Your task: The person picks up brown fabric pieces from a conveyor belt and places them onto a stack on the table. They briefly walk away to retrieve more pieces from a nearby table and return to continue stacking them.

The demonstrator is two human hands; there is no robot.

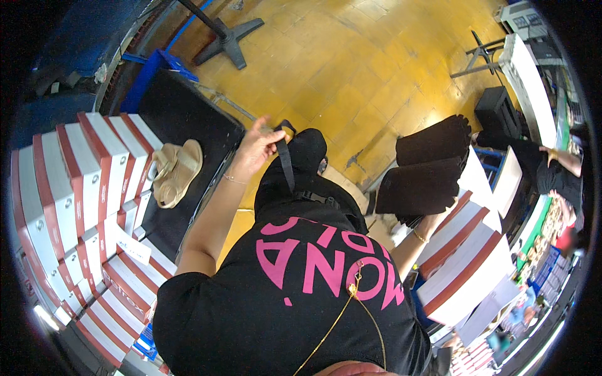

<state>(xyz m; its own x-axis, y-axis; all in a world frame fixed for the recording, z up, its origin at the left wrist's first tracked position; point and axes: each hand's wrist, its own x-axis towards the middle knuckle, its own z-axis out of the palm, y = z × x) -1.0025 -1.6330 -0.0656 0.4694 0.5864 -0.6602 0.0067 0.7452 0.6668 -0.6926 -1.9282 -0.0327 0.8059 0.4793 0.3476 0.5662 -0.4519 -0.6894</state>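
My left hand is closed at the fingertips on a black strap, which runs down to the dark gear at my waist. On the right, a dark brown bundle of flat pieces with a notched far edge sits in two parts over my right hand. Only a bit of that hand shows below the bundle, and its fingers are mostly hidden. A pair of beige sandals lies on a black surface, left of my left hand.
White and red-brown shoe boxes stand in tall stacks at the left. More boxes stand close at the right. A black stand base rests on the yellow floor. Another person's arm shows at far right.
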